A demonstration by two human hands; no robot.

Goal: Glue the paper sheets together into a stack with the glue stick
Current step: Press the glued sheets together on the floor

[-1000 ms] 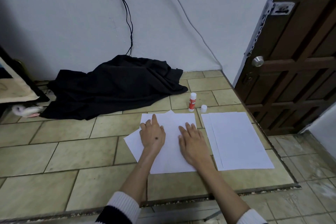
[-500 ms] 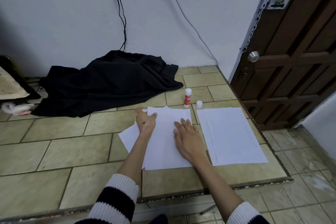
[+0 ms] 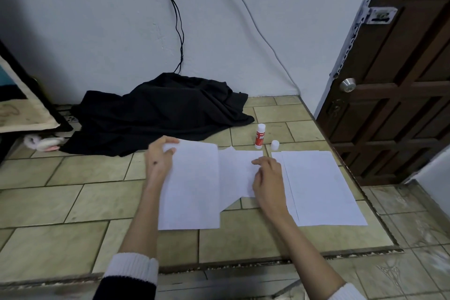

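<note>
Black cloth (image 3: 160, 114) heaped near perhaps slippers (image 3: 41, 142).

White paper sheets (image 3: 321, 185), red-white glue stick (image 3: 259, 136) — black cloth (image 3: 158, 114)

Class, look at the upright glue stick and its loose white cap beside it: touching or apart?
Apart. The head view shows bare tile between the glue stick and the cap.

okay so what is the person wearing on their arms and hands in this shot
Both forearms are bare, sleeves pushed up. The left sleeve is dark knit with a thick white ribbed cuff; the right sleeve shows only a white ribbed cuff at the frame edge. The left hand and right hand show no gloves, rings or watch.
</note>
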